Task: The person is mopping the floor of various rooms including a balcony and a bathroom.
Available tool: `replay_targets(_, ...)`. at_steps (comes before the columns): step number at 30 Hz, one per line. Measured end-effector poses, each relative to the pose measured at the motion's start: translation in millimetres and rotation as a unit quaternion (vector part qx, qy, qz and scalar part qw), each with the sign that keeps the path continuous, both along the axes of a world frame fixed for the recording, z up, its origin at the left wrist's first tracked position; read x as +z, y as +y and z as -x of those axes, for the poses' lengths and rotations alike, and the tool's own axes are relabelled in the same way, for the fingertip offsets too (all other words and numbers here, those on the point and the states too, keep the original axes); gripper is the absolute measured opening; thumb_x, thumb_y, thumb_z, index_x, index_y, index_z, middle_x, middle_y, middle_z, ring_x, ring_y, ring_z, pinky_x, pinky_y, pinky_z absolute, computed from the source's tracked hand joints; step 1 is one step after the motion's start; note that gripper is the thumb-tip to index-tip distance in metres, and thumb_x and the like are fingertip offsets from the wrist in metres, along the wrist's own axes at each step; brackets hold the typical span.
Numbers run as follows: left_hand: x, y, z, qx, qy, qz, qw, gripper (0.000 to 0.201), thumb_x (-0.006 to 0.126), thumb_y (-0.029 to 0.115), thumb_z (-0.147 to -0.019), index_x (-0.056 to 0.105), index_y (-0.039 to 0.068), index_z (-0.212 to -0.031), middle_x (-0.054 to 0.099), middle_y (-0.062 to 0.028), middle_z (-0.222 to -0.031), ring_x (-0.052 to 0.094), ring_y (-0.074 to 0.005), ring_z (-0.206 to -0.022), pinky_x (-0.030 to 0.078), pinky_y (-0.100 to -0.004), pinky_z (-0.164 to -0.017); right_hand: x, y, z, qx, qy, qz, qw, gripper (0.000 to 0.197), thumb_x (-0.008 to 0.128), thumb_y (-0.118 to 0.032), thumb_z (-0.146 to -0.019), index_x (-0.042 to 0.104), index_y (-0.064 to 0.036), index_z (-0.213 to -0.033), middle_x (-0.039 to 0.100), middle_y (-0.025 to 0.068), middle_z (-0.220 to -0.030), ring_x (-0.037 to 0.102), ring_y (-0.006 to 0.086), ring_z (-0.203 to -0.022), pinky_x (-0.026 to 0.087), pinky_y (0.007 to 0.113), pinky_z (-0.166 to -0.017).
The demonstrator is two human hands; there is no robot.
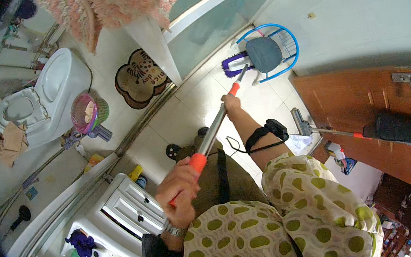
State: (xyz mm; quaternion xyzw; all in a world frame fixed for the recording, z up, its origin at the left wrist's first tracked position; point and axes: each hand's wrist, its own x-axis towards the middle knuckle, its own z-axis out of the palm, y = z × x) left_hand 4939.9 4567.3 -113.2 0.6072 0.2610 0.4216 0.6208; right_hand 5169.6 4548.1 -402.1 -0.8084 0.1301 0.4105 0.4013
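Pale tile floor (195, 98), white bathroom wall (358, 15) far right, white toilet (59, 80) far left, brown door (349, 93) right, left hand (178, 186) wrapped round the mop pole (214, 132), right hand (231, 103) curled round it farther up, purple mop head (236, 65) far off by a blue chair (264, 54)

ROOM: floor tiles (195, 98) left of mop head (232, 65) | OBSTACLES: chair (264, 54) right, glass panel (214, 28) beyond

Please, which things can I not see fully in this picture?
In the head view:
Purple mop head: its right end is hidden by the chair seat.
Pink fluffy cloth: cut off by the top edge.
Items at lower right: too small to identify.
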Motion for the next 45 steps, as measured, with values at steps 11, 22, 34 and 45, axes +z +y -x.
replay_targets(11, 115.3, 41.3, 64.3, 0.071, 0.09, -0.103, 0.988, 0.028, 0.041, 0.023, -0.071, 0.035, 0.013, -0.046, 0.041, 0.0006, -0.039, 0.041, -0.0133, -0.039, 0.032, -0.0409, -0.072, 77.9, 31.8, 155.7, -0.018, 0.246, -0.033, 0.968, 0.031, 0.055, -0.024, -0.067, 0.051, 0.0027, -0.082, 0.054, 0.0104, -0.07, 0.053, 0.0217, -0.06, 0.041, 0.034, -0.049)
replay_targets(22, 72.1, 59.0, 52.5, 0.145, 0.003, 0.091, 0.985, 0.02, 0.04, 0.022, -0.073, 0.032, 0.012, -0.058, 0.034, 0.0003, -0.051, 0.035, -0.0129, -0.053, 0.03, -0.0389, -0.084, 9.3, -30.8, 158.2, -0.033, 0.092, -0.008, 0.995, 0.025, 0.056, -0.022, -0.066, 0.049, -0.0009, -0.078, 0.05, 0.0112, -0.066, 0.052, 0.0197, -0.057, 0.041, 0.029, -0.043)
replay_targets(34, -22.1, -47.7, 2.1, -0.119, 0.174, 0.128, 0.969, 0.004, 0.05, 0.003, -0.073, 0.046, 0.004, -0.073, 0.054, -0.0107, -0.084, 0.049, -0.0255, -0.089, 0.036, -0.0401, -0.083, -1.4, -108.7, -16.3, -0.003, -0.156, 0.135, 0.978, 0.024, 0.051, -0.018, -0.062, 0.053, 0.0046, -0.067, 0.055, 0.0185, -0.063, 0.056, 0.0299, -0.061, 0.043, 0.037, -0.057)
replay_targets(45, -31.8, -60.5, -87.2, -0.053, 0.014, 0.055, 0.997, 0.02, 0.04, 0.011, -0.067, 0.042, 0.005, -0.048, 0.05, -0.0089, -0.054, 0.051, -0.0218, -0.06, 0.039, -0.0442, -0.079, -9.2, -140.8, -86.4, -0.073, -0.053, 0.102, 0.991, 0.032, 0.055, -0.023, -0.063, 0.055, 0.0057, -0.078, 0.057, 0.0138, -0.072, 0.055, 0.0225, -0.063, 0.042, 0.031, -0.06)
